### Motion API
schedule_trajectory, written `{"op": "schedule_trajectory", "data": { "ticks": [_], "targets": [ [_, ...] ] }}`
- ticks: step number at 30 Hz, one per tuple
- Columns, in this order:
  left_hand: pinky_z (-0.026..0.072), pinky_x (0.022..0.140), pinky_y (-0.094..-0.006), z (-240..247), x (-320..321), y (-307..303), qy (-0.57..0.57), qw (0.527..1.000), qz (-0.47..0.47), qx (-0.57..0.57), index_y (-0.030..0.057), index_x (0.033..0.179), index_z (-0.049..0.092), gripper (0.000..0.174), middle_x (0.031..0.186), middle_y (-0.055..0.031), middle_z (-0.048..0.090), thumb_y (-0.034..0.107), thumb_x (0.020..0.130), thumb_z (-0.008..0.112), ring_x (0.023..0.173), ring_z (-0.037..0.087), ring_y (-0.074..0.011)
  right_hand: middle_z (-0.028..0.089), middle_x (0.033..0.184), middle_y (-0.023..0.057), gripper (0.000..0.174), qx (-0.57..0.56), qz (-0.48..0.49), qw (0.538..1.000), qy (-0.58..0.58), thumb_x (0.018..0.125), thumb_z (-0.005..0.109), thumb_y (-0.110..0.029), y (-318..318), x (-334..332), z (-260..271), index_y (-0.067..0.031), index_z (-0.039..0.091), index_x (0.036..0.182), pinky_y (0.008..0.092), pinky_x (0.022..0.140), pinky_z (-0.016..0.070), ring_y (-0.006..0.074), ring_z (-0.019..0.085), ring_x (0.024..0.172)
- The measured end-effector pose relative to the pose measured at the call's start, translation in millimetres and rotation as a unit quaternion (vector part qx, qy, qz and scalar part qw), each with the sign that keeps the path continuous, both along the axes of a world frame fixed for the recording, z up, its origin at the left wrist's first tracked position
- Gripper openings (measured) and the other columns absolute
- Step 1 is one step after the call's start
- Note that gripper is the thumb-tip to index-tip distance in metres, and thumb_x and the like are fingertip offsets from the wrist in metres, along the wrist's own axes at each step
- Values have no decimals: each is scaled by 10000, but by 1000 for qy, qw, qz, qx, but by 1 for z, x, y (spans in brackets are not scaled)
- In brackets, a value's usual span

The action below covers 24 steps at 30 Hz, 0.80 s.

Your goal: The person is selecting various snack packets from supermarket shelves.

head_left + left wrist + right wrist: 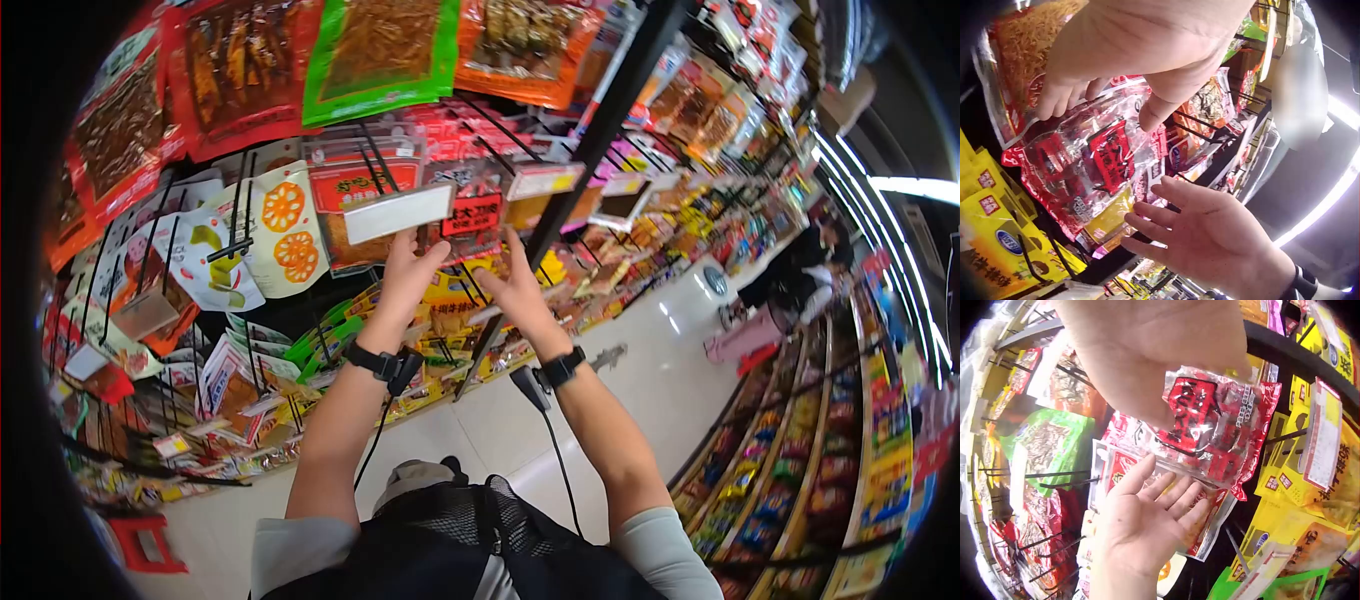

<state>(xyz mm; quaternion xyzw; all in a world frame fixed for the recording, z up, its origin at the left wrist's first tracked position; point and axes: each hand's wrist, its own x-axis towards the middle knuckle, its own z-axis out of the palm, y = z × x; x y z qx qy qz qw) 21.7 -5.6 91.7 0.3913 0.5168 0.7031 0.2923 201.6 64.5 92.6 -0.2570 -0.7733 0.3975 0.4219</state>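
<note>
A clear-and-red snack bag [470, 215] with small wrapped pieces and a red and black label hangs on the rack between both hands. My left hand [408, 275] is at its left side, palm up, fingers loosely extended. In the left wrist view, that hand's fingertips [1054, 103] overlap the edge of the bag [1054, 187]. On the other side is my right hand [515, 285], fingers spread and relaxed. From the left wrist view the right palm [1210, 231] shows facing the bag, its fingertips close to it. In the right wrist view the right fingers are mostly hidden.
White price tags [400, 213] stick out on hooks in front of the bags. A black rack post [590, 165] runs just right of the hands. Yellow packs [1297, 512] hang below. Across the aisle floor [660, 370] stand more snack shelves [800, 440] and a person [800, 265].
</note>
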Motion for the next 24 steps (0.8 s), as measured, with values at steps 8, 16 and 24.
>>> {"op": "schedule_trajectory", "data": {
  "ticks": [8, 16, 24],
  "targets": [
    [484, 817, -291, -19, -23, 30, -14, 999, -25, -15, 11, 1157, 612, 354, 1013, -59, 648, 197, 878, 725, 921, 613, -145, 600, 1199, 129, 549, -177, 37, 965, 188, 877, 645, -26, 86, -49, 1, -8, 400, 1369, 325, 837, 508, 209, 595, 1039],
    [485, 834, -275, 10, -8, -29, -93, 991, -89, -22, 46, 1179, 553, 346, 1047, -34, 600, 271, 941, 664, 965, 580, -99, 609, 1178, 66, 442, -270, 148, 933, 188, 923, 661, -106, 7, 5, 32, -34, 457, 1309, 300, 902, 490, 137, 595, 1033],
    [406, 1024, -326, 60, 72, -87, -132, 981, -144, 3, 25, 1395, 380, 526, 1322, -68, 526, 202, 961, 619, 1196, 507, -141, 526, 1317, 78, 647, -306, 184, 916, 182, 897, 659, -81, -39, 75, 62, -58, 316, 1445, 342, 1015, 430, 170, 525, 1187]
  ]
}}
